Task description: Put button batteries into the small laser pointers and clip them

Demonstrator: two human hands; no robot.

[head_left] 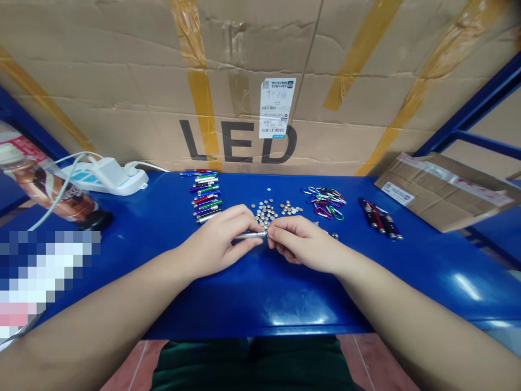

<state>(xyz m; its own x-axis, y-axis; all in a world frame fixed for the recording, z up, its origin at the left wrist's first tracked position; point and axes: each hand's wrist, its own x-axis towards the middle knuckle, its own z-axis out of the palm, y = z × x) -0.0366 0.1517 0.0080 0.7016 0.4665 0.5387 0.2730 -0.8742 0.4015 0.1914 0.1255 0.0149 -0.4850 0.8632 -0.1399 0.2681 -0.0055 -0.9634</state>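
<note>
Now, the left hand (217, 243) is closed around a silver metal penlight (249, 235), and the right hand (301, 244) pinches its tip between the fingertips. So the penlight is held between both hands, just in front of a pile of button cells (264, 213). The step in hand seems to be work at this tip, and it calls for steady, small finger control.

The right fingertips (273, 234) hide one end of the silver penlight (250, 235).
</note>
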